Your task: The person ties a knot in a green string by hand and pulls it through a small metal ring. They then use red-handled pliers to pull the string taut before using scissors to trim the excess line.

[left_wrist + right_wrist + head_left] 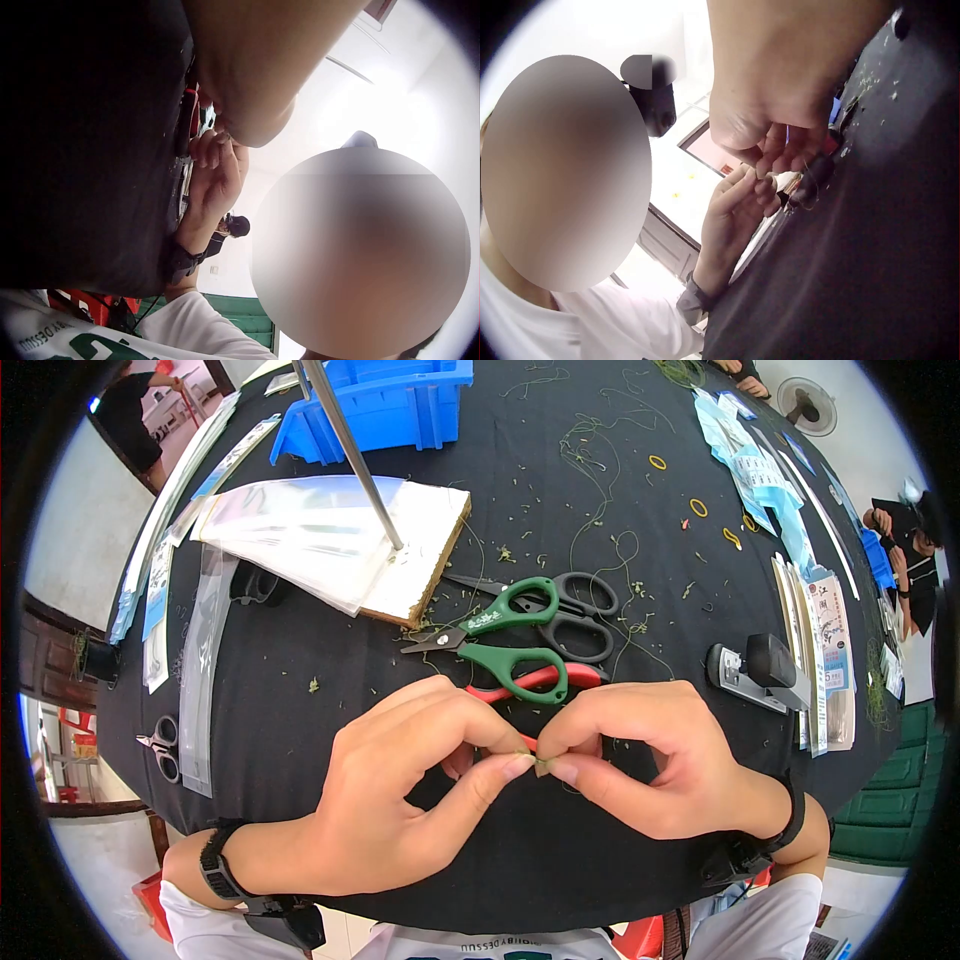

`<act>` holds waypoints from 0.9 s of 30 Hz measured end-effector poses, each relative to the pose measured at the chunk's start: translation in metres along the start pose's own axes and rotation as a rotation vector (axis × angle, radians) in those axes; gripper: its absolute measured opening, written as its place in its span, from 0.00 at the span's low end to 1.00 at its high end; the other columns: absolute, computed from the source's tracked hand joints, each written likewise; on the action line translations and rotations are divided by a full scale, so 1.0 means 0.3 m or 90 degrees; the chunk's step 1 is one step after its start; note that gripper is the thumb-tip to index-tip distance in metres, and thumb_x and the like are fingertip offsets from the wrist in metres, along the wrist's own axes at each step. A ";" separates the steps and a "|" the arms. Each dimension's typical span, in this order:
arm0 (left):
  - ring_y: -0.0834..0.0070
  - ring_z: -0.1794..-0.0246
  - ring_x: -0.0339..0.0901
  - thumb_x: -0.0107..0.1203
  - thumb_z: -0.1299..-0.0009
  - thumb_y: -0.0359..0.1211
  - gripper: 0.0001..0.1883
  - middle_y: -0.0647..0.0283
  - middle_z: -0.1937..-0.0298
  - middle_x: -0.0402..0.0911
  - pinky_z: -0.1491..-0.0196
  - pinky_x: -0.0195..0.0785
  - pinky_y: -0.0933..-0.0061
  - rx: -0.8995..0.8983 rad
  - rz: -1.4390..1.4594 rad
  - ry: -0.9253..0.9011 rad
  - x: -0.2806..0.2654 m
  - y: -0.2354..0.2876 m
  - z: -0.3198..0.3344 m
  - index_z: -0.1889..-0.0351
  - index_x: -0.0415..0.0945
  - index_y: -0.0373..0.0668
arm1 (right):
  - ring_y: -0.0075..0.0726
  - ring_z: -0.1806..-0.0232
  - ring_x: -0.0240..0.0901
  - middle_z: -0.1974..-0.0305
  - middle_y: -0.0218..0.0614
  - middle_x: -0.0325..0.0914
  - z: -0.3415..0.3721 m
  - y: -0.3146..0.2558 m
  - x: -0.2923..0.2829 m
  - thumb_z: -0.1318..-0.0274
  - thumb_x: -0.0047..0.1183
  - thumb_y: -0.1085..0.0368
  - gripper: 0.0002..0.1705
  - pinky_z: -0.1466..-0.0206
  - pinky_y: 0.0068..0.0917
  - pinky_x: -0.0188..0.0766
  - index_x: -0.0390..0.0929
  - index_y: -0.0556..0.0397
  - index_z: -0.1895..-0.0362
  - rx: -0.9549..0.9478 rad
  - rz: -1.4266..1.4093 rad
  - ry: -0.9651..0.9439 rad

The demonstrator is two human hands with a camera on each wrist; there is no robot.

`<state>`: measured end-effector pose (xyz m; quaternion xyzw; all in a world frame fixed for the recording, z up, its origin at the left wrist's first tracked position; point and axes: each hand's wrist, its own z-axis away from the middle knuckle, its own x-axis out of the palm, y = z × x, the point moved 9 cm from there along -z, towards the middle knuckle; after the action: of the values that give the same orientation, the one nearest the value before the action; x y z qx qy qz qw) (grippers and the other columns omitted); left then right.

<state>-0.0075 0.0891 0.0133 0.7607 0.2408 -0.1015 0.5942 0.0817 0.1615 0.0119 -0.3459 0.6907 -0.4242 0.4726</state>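
Note:
Both hands meet fingertip to fingertip near the table's front edge in the head view. The left hand [405, 790] and the right hand [655, 760] each pinch, between thumb and forefinger, a tiny greenish-brown piece [541, 767]; its exact shape is too small to tell. Just beyond the fingers lie green-handled scissors [520, 672], a second green-handled pair [515, 608], black-handled scissors [580, 615] and a red-handled tool [540, 680], partly hidden by the hands. In the left wrist view the right hand [217, 180] shows; in the right wrist view, the left hand [731, 206].
A white board [425, 520] with plastic sleeves and a metal rod stands at back left, a blue bin [375, 410] behind it. Small scissors [165, 748] lie far left. On the right are a stapler [755, 675], printed cards [832, 660] and rubber bands [698, 508]. Threads litter the black cloth.

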 end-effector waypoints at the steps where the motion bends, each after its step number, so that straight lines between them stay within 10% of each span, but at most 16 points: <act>1: 0.76 0.73 0.70 0.59 0.41 0.22 0.04 0.61 0.71 0.78 0.70 0.63 0.78 0.006 -0.004 0.002 -0.001 0.003 0.000 0.70 0.75 0.36 | 0.26 0.79 0.73 0.78 0.34 0.73 0.000 -0.001 0.000 0.51 0.52 0.77 0.05 0.74 0.22 0.69 0.74 0.57 0.68 -0.005 -0.001 0.002; 27: 0.71 0.75 0.71 0.60 0.43 0.21 0.06 0.60 0.72 0.78 0.69 0.64 0.75 0.084 -0.043 0.005 0.007 0.037 -0.003 0.70 0.75 0.36 | 0.26 0.80 0.71 0.80 0.33 0.72 -0.001 -0.004 0.002 0.51 0.54 0.75 0.03 0.76 0.22 0.67 0.74 0.57 0.70 -0.024 0.015 0.006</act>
<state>-0.0002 0.0887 0.0222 0.7901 0.2612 -0.1339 0.5381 0.0812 0.1606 0.0128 -0.3445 0.7049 -0.4070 0.4679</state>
